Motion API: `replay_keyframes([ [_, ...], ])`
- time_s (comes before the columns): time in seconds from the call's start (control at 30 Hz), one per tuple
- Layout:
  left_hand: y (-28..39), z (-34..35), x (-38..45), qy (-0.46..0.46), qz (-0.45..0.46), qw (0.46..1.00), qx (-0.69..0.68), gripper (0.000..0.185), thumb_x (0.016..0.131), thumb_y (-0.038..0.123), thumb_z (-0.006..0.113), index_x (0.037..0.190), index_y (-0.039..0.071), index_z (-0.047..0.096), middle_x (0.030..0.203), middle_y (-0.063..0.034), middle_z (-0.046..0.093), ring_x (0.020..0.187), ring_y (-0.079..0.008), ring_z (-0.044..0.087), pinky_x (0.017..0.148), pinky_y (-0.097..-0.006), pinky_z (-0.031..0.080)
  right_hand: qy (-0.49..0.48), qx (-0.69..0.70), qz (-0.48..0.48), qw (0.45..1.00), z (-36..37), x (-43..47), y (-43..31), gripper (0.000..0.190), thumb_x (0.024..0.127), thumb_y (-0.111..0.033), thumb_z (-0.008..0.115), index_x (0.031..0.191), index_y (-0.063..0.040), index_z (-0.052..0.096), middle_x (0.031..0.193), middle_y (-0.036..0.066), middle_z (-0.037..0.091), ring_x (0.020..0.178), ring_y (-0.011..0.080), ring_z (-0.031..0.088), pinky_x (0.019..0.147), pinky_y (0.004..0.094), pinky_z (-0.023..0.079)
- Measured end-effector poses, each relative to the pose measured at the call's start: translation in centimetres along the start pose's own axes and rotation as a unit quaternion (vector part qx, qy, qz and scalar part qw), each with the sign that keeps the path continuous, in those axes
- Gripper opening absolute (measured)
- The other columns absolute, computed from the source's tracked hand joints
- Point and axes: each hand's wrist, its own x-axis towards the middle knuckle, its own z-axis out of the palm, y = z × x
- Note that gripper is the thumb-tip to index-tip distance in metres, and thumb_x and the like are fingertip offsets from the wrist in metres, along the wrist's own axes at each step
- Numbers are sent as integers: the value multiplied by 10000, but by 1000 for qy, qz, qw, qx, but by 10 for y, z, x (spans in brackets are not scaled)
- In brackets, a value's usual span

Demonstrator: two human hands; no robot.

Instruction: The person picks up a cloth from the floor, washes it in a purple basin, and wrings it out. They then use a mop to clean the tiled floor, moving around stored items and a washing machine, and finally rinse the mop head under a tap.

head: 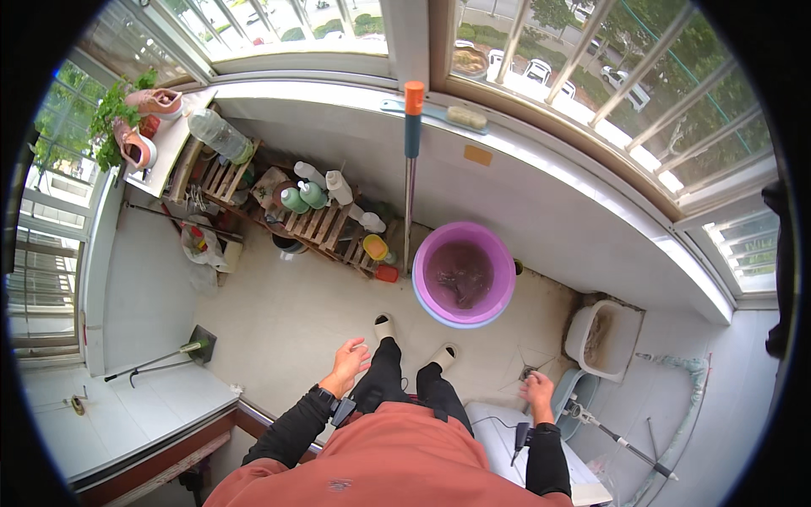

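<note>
My left hand (350, 365) hangs in the air over the floor, left of my legs, its fingers apart and nothing in it. Out to the right, my right hand (538, 391) is also empty, with loosely bent fingers near the floor drain (528, 372) as I see it. A purple plastic basin (502, 269) stands ahead of my feet, nested in or set on a light blue container (437, 319). Murky water (457, 266) in the basin partly covers a dark cloth-like mass. Just left of it, a pole with an orange and teal grip (414, 120) rises upright; its lower end is hidden.
Wooden slatted racks (323, 225) hold pump bottles (312, 194) along the left wall. A scrub brush (466, 117) lies on the windowsill. A stained white sink (602, 339) is at right, near a white lidded appliance (500, 431). A floor scraper (201, 345) leans at left.
</note>
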Motion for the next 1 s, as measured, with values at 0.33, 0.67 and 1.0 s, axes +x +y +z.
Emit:
replay_keyframes([
  [0.33,39,19,47,-108,3,994,10,439,1011,192,591,1425,70,513,1328,-142,573,1217,-266,591,937,-414,556,-136,-14,58,989,129,-65,-44,703,974,-126,595,1579,-12,255,1283,256,580,882,318,727,619,428,647],
  [0.67,44,48,73,-170,-62,983,-36,431,1025,291,611,1405,101,540,1315,-105,575,1218,-252,591,956,-427,551,-159,-69,88,981,161,9,-91,793,999,-184,601,1620,-71,119,1416,259,473,896,357,724,636,465,645],
  [1.0,22,146,133,-204,-93,958,-179,555,1064,496,473,1497,148,458,1480,-107,488,1387,-275,461,1147,-495,374,-218,-40,111,969,235,199,-127,747,1020,-131,534,1627,-159,99,1378,208,467,892,393,724,686,507,657],
])
